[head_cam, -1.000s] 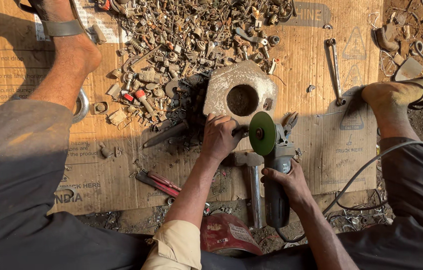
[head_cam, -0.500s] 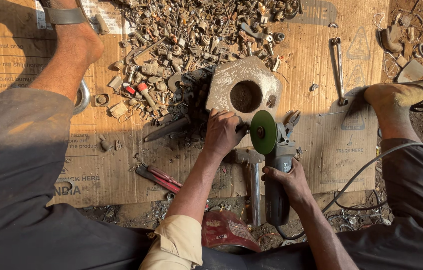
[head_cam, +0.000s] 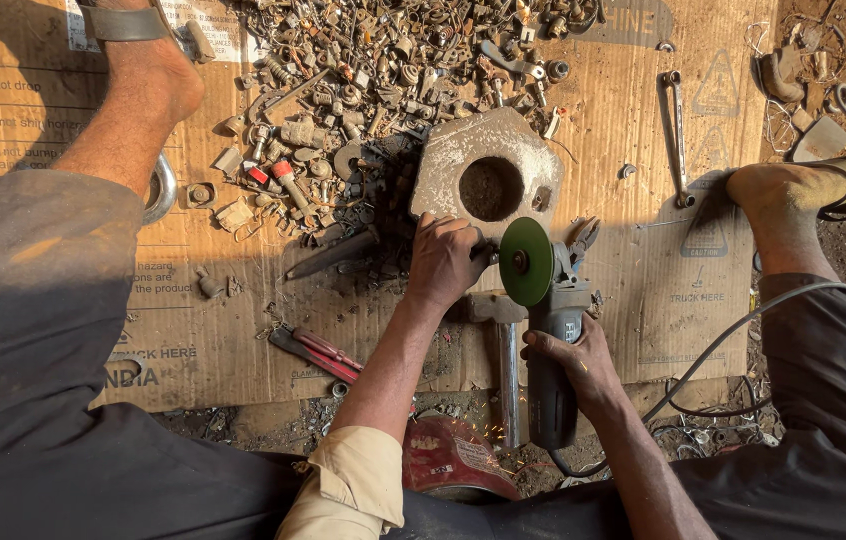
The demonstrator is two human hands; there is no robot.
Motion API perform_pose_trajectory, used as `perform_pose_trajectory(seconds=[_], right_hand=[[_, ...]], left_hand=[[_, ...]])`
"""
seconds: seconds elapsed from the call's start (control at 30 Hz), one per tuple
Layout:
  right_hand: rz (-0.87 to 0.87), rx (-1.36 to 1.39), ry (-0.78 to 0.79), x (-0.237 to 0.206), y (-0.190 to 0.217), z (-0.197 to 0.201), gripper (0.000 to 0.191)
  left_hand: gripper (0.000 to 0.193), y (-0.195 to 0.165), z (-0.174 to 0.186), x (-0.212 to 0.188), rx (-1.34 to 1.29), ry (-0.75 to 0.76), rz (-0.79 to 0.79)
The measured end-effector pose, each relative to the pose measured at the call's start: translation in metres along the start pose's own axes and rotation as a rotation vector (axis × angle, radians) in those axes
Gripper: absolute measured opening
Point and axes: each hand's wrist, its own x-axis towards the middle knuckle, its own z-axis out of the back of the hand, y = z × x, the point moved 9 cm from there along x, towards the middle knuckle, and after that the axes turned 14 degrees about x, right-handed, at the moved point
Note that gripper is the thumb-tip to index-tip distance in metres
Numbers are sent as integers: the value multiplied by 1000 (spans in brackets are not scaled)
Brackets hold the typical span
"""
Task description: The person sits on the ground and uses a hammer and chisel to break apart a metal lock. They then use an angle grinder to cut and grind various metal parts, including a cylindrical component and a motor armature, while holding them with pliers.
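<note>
Cardboard (head_cam: pixel 633 330), flattened and printed, covers the ground as a work surface in warm, low sunlight, with bare dirt showing along its right and lower edges. A heap of scrap metal bits (head_cam: pixel 383 90), bolts and small fittings, spreads across its upper middle. Just below the heap lies a thick metal plate (head_cam: pixel 443 160) with a round hole through it. A spanner (head_cam: pixel 678 135) rests to the right, red-handled pliers (head_cam: pixel 308 350) lie lower left, and a hammer (head_cam: pixel 505 340) sits under the tool.

The left hand (head_cam: pixel 443 262) is curled shut at the plate's lower edge, pressing down beside the green disc; what it grips is hidden by the fingers. The right hand (head_cam: pixel 578 365) is wrapped tightly around the body of the angle grinder (head_cam: pixel 548 330), whose green disc (head_cam: pixel 526 262) stands on edge just below the plate. A cable (head_cam: pixel 723 340) trails off to the right.
</note>
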Motion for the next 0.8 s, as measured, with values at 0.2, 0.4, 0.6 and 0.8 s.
perform_pose_trajectory(seconds=[0.2, 0.4, 0.6, 0.8], right_hand=[[-3, -21, 5, 1, -3, 0, 67], [46, 104, 11, -2, 3, 5, 67], [64, 134, -10, -4, 9, 9, 68], [42, 137, -5, -5, 8, 6, 70]], left_hand=[[27, 5, -8, 1, 7, 47, 39], [21, 6, -8, -1, -4, 24, 26], [22, 1, 7, 0, -23, 5, 16], [32, 2, 6, -1, -11, 97, 42]])
